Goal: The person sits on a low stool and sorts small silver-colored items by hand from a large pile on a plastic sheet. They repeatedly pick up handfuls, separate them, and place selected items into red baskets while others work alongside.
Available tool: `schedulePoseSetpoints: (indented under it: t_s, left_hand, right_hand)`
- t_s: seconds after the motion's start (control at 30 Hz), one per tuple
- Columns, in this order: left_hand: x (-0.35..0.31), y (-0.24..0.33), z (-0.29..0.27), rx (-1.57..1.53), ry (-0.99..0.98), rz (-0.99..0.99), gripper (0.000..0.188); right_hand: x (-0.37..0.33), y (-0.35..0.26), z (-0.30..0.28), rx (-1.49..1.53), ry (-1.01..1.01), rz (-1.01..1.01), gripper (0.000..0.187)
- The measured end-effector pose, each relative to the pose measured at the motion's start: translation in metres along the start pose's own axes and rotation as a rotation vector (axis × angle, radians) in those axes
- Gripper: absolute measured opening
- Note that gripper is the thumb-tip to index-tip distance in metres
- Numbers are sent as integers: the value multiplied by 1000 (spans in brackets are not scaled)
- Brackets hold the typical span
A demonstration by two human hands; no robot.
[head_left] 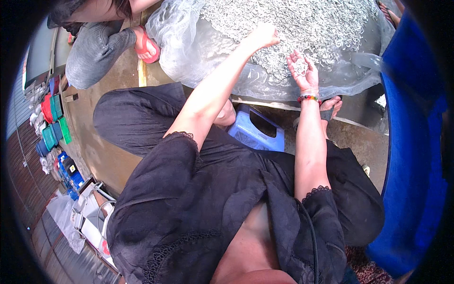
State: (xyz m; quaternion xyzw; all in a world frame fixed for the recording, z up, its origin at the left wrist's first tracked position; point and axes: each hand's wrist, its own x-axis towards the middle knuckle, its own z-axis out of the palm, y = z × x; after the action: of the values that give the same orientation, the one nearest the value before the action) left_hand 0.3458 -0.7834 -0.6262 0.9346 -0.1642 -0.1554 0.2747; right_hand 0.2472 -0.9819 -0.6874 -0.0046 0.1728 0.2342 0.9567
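A wide heap of small curved silvery metal pieces (302,28) lies on a clear plastic sheet (177,52) in front of me. My left hand (264,37) is over the heap's near part, its fingers curled closed; whatever they hold is hidden. To its right, my right hand (303,73) is turned palm up at the heap's near edge, fingers slightly bent. Several of the silvery pieces rest in that palm. A beaded bracelet (309,98) circles the right wrist.
A blue plastic stool (257,130) stands between my legs. Along the right side rises a large blue panel or container wall (411,128). Another person in grey trousers (97,54) and a red sandal (150,52) crouches at the far left. Stacked crates (52,135) line the left.
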Motion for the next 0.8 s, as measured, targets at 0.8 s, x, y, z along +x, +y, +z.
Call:
schedulePoseSetpoints:
  t_s: [0.8]
  left_hand:
    - [-38, 43, 12, -2067, 51, -643, 58]
  right_hand:
    - [37, 15, 113, -522, 88, -318, 51]
